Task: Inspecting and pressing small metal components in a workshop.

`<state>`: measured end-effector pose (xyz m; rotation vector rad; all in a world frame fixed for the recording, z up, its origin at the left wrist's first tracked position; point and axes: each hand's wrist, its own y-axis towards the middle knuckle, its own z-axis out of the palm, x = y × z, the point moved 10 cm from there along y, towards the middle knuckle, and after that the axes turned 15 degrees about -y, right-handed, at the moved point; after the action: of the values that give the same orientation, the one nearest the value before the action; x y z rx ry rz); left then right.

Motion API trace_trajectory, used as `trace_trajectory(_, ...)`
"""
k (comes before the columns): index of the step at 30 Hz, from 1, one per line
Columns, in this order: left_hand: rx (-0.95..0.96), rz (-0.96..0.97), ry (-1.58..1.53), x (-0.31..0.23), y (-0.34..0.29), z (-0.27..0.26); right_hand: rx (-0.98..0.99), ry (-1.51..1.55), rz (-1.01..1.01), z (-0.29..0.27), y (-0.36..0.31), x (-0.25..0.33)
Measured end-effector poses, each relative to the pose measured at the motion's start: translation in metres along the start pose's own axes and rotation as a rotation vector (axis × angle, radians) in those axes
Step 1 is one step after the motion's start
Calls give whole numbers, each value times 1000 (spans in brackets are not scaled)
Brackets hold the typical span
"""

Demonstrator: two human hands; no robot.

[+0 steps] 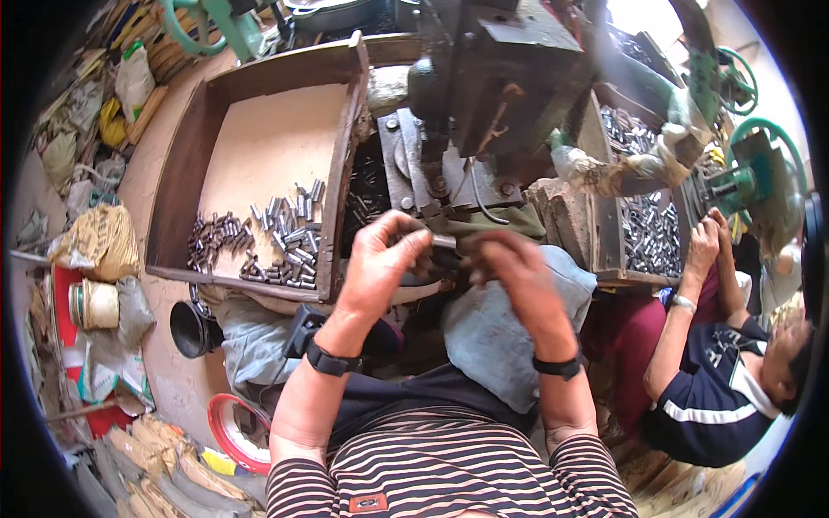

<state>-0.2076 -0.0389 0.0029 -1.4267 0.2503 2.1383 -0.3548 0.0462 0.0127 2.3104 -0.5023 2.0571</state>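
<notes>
My left hand [380, 252] is closed, with its thumb and fingers pinching a small metal cylinder [444, 242] in front of the press. Close beside it is my right hand [511, 269], its fingers bent toward the cylinder and smeared by motion; whether they touch it I cannot tell. Just beyond both hands stands a dark, greasy press [518, 78], with a bolted metal die plate [414, 164] at its base. To the left, a wooden tray [164, 203] holds a loose heap of similar metal cylinders [294, 237] at its near end.
Another wooden box [607, 233] at the right holds many metal pieces [648, 233]. A co-worker [717, 371] sits there, hands raised near a green handwheel [768, 173]. A grey-blue cloth [501, 337] covers my lap. A black bucket [194, 328] and red-rimmed ring [237, 432] lie left.
</notes>
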Motion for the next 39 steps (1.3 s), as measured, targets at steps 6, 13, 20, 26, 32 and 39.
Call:
trace_trajectory(6, -219, 96, -42, -19, 30, -55, -747, 115, -589, -159, -73, 63)
trace_trajectory(13, -329, 138, -171, -1, 77, -72, -1110, -429, -643, -206, -37, 68)
trace_trajectory(20, -371, 162, -266, 6, 108, -74, -683, 60, -593, -188, -4, 111)
trace_trajectory(26, -373, 46, -212, 24, 123, -62, -893, -520, -543, -177, -12, 184)
trace_trajectory(32, -384, 89, 16, 31, 152, -61, -768, -421, -470, -195, 3, 179)
trace_trajectory(39, -371, 333, 757, -7, 149, -34, -1047, -154, -542, -183, -11, 98)
